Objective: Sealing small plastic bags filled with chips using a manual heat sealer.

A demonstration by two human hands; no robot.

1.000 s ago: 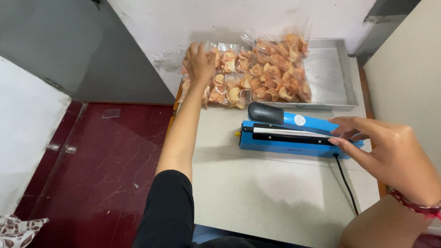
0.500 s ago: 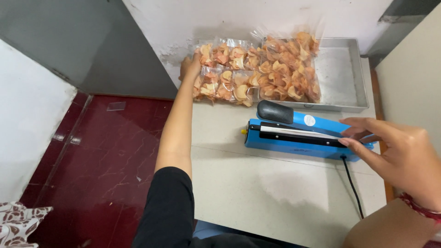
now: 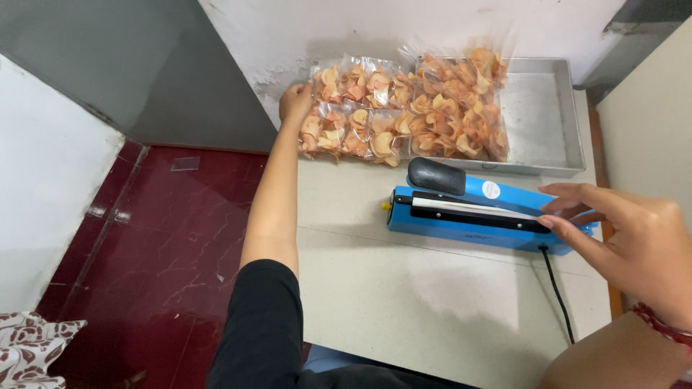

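My left hand [image 3: 295,101] reaches far across the table, its fingers curled round the left edge of a clear bag of orange chips [image 3: 357,126]. That bag lies flat by the wall, next to a second, fuller bag of chips [image 3: 458,108] that rests partly in a metal tray [image 3: 548,115]. A blue heat sealer [image 3: 468,212] with a black handle sits shut in the middle of the table. My right hand [image 3: 623,230] is at the sealer's right end with fingers apart, and it holds nothing.
The sealer's black cord [image 3: 559,295] runs toward the front edge of the pale table [image 3: 432,310]. A dark red tiled floor [image 3: 144,238] lies to the left, with a patterned cloth [image 3: 29,346] at the bottom left corner. A cream panel stands on the right.
My left hand has slid from the top of the bag to its left edge. My right hand stays by the sealer's right end.
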